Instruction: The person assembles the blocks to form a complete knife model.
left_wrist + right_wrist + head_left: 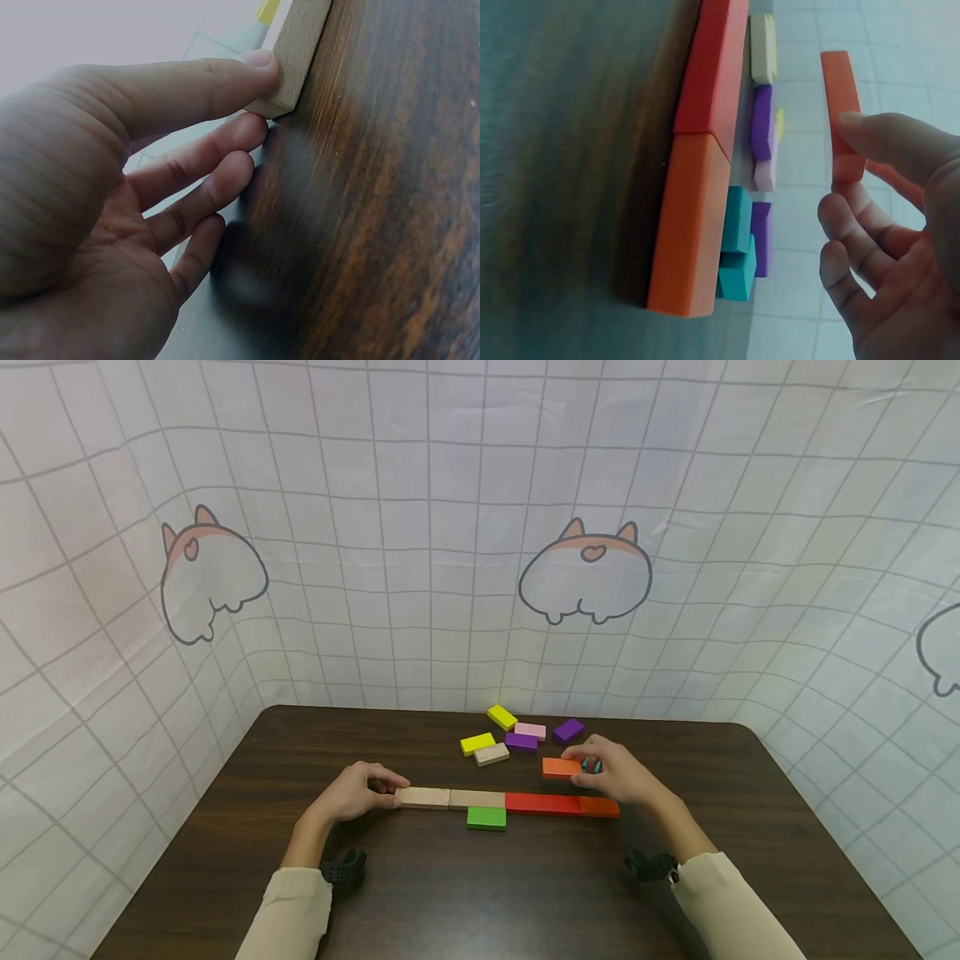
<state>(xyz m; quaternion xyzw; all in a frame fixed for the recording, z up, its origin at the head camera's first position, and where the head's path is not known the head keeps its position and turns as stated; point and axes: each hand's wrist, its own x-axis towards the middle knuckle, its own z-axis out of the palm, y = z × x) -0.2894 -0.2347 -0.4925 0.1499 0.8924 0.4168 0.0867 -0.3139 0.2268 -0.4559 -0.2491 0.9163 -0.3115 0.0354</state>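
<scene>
A straight row of blocks lies across the table: two plain wooden blocks, two red blocks and an orange block at the right end. My left hand pinches the left end of the row's outermost wooden block between thumb and index finger, other fingers extended. Above and behind the row, my right hand holds up another orange block by one end, thumb on its near side. A green block lies in front of the row, against the second wooden block.
Behind the row lie two yellow blocks, two purple blocks, a pink block and a loose wooden block. Teal blocks sit partly hidden behind my right hand. A white gridded cloth hangs beyond the table.
</scene>
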